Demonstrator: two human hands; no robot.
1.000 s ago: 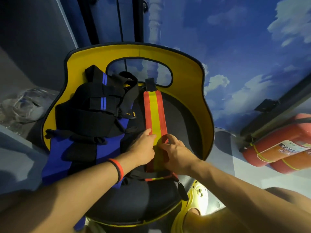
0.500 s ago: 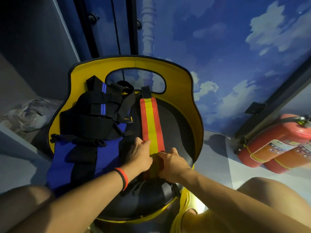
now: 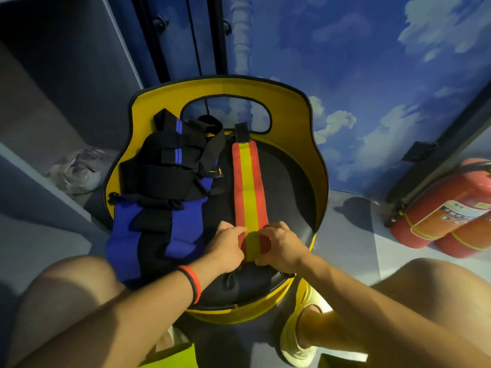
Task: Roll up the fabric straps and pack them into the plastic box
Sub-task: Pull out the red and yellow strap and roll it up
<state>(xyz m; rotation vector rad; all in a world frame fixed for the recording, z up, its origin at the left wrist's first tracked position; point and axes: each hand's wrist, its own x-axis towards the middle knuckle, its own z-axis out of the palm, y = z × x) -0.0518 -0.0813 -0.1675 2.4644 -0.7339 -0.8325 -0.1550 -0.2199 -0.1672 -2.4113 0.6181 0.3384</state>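
A red strap with a yellow middle stripe lies stretched away from me on the black seat of a yellow chair. Its far end carries a black tab. At its near end a small roll has formed. My left hand pinches the roll's left side and my right hand pinches its right side, fingers curled round it. A heap of black and blue straps covers the seat's left half. No plastic box is in view.
The yellow chair back rises behind the seat. Two red fire extinguishers lie on the floor at right. A clear plastic bag sits in a recess at left. My knees flank the chair, with yellow shoes below.
The rolled part at the strap's near end has grown slightly. Both hands stay on it. The camera has tilted, so the chair sits lower in view.
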